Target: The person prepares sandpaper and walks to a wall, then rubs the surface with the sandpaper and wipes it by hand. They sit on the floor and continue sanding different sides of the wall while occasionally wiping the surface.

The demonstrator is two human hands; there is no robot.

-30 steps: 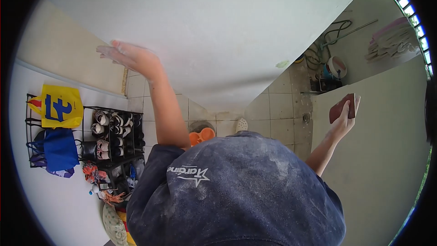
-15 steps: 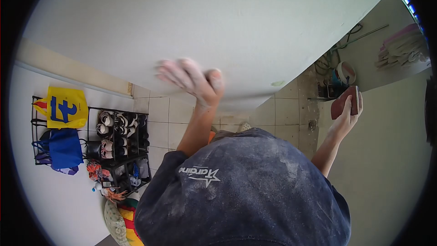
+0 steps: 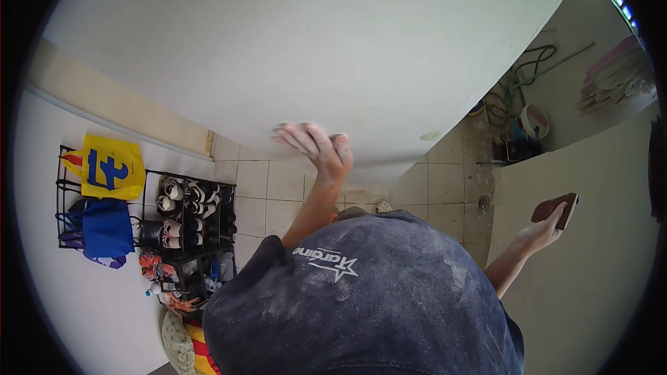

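My left hand (image 3: 316,147), its fingers white with dust, lies against the pale wall (image 3: 333,48) with fingers stretched out and slightly blurred. Off to the right, my right hand (image 3: 540,235) is closed around a sanding block (image 3: 554,211) with a reddish-brown face and a lighter edge. That block is held out to the side, away from the wall in front of me. A small greenish patch (image 3: 429,136) marks the wall to the right of my left hand. White dust covers my dark blue shirt (image 3: 389,292).
To the left stands a black rack (image 3: 189,250) of shoes, with a yellow bag (image 3: 113,167) and a blue bag (image 3: 108,228) hanging beside it. A white bucket (image 3: 533,121) and hoses (image 3: 497,105) sit beyond the wall's right edge. Tiles (image 3: 267,219) cover the floor.
My left hand appears lower in the view, still at the wall. The right hand has moved lower and outward with the sanding block, which is now tilted more edge-on.
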